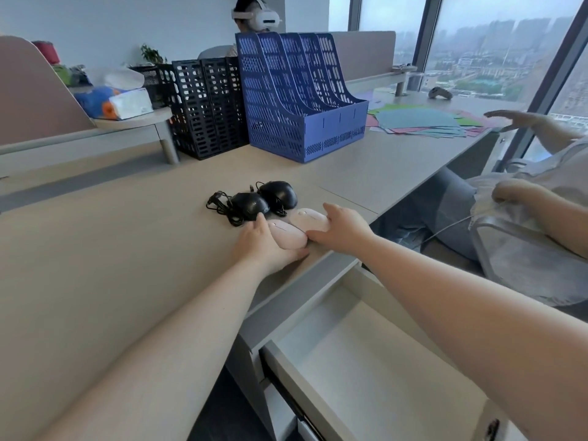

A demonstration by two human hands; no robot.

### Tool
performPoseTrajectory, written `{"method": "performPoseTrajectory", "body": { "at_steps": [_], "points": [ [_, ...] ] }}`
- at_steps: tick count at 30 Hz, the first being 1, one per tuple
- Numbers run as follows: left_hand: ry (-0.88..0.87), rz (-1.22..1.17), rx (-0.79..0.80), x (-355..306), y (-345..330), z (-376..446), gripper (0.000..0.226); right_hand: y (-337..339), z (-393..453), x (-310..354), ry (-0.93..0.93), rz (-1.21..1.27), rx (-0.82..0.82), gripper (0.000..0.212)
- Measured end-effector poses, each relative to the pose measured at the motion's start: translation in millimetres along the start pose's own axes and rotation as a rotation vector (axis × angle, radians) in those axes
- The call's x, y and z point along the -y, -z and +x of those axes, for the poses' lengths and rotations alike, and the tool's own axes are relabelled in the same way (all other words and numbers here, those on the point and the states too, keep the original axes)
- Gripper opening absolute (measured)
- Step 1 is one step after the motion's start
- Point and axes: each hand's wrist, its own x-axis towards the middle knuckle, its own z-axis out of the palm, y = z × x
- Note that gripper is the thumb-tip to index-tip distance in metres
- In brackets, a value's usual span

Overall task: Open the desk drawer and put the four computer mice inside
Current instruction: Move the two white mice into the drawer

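Two black wired mice [251,205] [279,193] lie side by side on the beige desk [111,249], their cords bunched at the left. In front of them lie two pale pink mice. My left hand [261,246] is closed around the nearer pink mouse [286,235] near the desk's front edge. My right hand [342,230] rests on the farther pink mouse [307,218], fingers curled over its right side. The white desk drawer [366,351] stands pulled open below the desk edge, and the part I can see holds nothing.
A blue file rack [302,97] and a black file rack [206,106] stand at the back of the desk. Coloured paper sheets [423,120] lie at the far right. A seated person [525,218] is close on the right. Another person wearing a headset [254,14] sits behind the racks.
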Motion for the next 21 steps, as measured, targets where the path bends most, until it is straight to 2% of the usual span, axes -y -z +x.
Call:
{"method": "performPoseTrajectory", "body": {
  "at_steps": [3, 7, 9, 13, 16, 21],
  "points": [
    [0.037, 0.075, -0.028, -7.7, -4.1, -16.8, 0.11, 11.1, -8.2, -5.0, 0.002, -0.034, 0.056, 0.073],
    [0.005, 0.041, -0.023, -19.7, -11.3, -45.4, 0.091, 16.2, -32.3, -16.8, -0.004, -0.079, 0.057, 0.069],
    [-0.029, 0.029, -0.008, -25.3, -11.9, -61.4, 0.09, 17.9, -50.4, -26.9, -0.007, -0.072, 0.016, 0.065],
    [-0.102, 0.062, -0.076, -35.0, -18.2, -95.2, 0.091, 16.0, -82.5, -58.6, -0.065, 0.009, -0.04, 0.039],
    [-0.14, 0.032, -0.123, -40.5, -34.2, -117.1, 0.085, 4.1, -101.3, -80.4, -0.123, 0.07, -0.053, 0.035],
    [-0.112, 0.035, -0.018, -40.0, -72.9, -141.3, 0.089, -26.8, -125.6, -100.8, -0.144, 0.032, 0.056, 0.041]
  ]
}}
